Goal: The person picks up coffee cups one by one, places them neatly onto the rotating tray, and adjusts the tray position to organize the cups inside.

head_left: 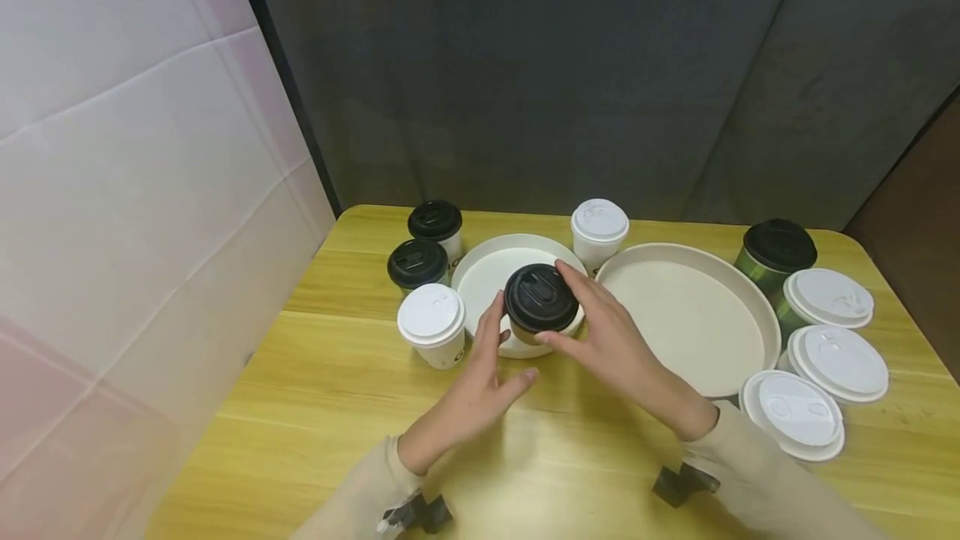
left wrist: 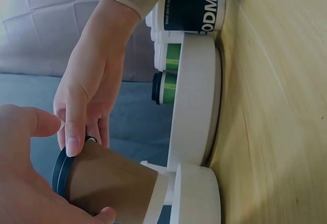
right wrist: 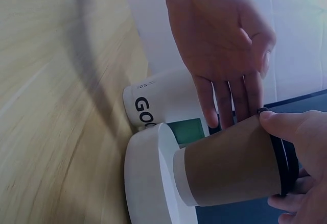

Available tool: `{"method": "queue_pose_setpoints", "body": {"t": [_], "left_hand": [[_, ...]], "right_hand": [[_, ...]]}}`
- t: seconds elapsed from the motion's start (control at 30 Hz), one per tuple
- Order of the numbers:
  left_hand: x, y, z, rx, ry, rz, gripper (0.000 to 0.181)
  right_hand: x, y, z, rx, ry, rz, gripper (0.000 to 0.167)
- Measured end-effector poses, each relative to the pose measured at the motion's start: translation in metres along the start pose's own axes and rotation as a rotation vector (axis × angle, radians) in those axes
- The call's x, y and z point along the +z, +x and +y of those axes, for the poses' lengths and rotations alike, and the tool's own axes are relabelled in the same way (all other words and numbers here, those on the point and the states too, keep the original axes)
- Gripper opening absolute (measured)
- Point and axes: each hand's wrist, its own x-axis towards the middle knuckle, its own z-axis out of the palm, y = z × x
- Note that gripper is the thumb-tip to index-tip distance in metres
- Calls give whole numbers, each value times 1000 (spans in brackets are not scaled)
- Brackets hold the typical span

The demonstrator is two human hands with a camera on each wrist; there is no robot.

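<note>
A brown-sleeved paper cup (right wrist: 232,160) with a black lid (head_left: 540,298) is tilted over the smaller white round tray (head_left: 480,261). My right hand (head_left: 618,348) grips the cup by its lid, thumb on the near side and fingers round the far side. On the cup's left side, my left hand (head_left: 472,394) has its fingers fairly straight against or very near it, and its thumb stands apart. The right wrist view shows the cup's white base just above the tray floor; whether it touches is unclear.
A white-lidded cup (head_left: 432,323) and two black-lidded cups (head_left: 417,265) stand left of the smaller tray. Another white-lidded cup (head_left: 598,227) stands behind, between the trays. Right of the larger beige tray (head_left: 690,315) is a row of several lidded cups (head_left: 838,361).
</note>
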Motion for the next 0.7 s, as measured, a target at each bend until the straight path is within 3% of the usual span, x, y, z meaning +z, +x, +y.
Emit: {"method": "queue_pose_setpoints", "body": {"t": [0.7], "left_hand": [[5,7,-17,-99,-35,9,97]], "right_hand": [[20,10,13,50,23,-48,92]]}}
